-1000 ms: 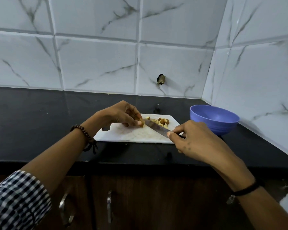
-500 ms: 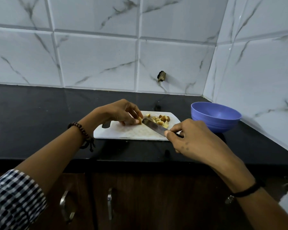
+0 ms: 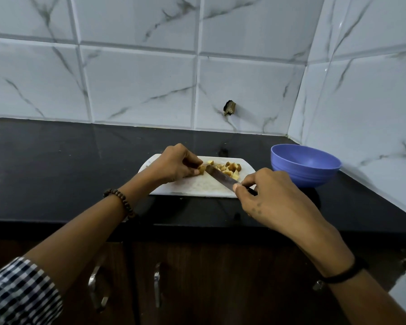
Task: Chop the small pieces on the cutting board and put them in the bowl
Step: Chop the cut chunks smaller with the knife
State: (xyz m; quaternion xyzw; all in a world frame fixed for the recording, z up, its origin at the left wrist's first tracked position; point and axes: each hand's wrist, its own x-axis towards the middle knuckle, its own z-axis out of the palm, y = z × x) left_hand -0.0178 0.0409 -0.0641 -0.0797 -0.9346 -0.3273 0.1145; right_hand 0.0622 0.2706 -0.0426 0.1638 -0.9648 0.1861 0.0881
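A white cutting board [image 3: 192, 187] lies on the black counter. A heap of small yellow-brown pieces [image 3: 230, 168] sits at its far right. My left hand [image 3: 174, 164] pinches one piece [image 3: 201, 169] against the board with its fingertips. My right hand [image 3: 271, 198] grips the handle of a knife [image 3: 220, 176], whose blade slants up and left, its tip resting beside the pinched piece. A blue bowl [image 3: 305, 164] stands to the right of the board and looks empty.
The black counter [image 3: 56, 165] stretches left, backed by white marbled tiles. A tiled side wall [image 3: 366, 127] closes in just right of the bowl. A small dark stub [image 3: 229, 108] sticks out of the back wall. Wooden cabinet doors with metal handles [image 3: 157, 286] lie below the counter edge.
The knife blade has stayed against the piece under my left fingers, shifting only slightly. Both hands keep their places on the board; the view has tilted a little.
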